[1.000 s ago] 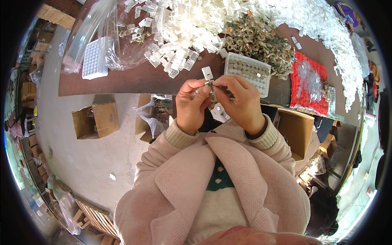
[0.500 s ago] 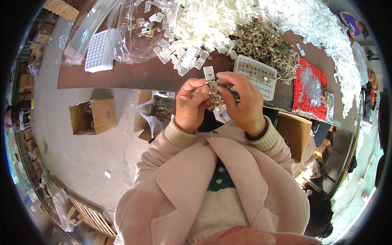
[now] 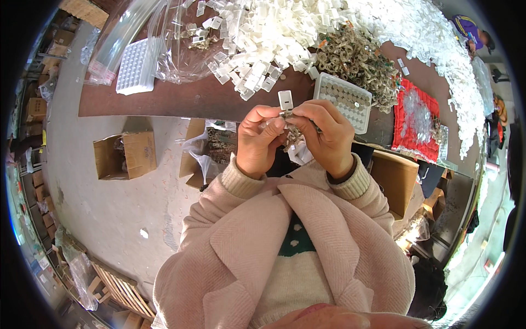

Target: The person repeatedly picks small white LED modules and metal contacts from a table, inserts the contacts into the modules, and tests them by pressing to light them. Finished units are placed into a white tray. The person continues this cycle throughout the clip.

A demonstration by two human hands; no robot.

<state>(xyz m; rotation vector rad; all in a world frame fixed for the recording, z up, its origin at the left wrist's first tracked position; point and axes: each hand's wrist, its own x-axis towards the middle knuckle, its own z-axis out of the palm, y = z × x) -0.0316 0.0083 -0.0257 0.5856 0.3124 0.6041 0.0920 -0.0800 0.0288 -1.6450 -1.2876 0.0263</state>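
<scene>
Both my hands are up together in front of my chest, fingertips meeting. My left hand [image 3: 262, 140] pinches a small white plastic clip [image 3: 285, 101] that sticks up just above my fingers. My right hand [image 3: 324, 134] is closed on a small bunch of metal springs [image 3: 292, 137] that hangs between the two hands, below the fingertips. Where exactly clip and springs meet I cannot tell; fingers cover it.

Just beyond my right hand, near the table edge, sits a white grid tray [image 3: 344, 100], its compartments holding small parts. Past it is a brownish heap of metal springs [image 3: 356, 57]. Further right of my right hand lies a red mesh bag [image 3: 416, 118] with clear bits on it. Beyond both hands is a big pile of white clips [image 3: 263, 38] spread over the brown table [image 3: 181, 98]. Well off to the left of my left hand is a second white tray [image 3: 134, 68] beside clear plastic bags [image 3: 164, 38].

Below the table, left of my left hand, an open cardboard box [image 3: 125, 156] stands on the floor.
</scene>
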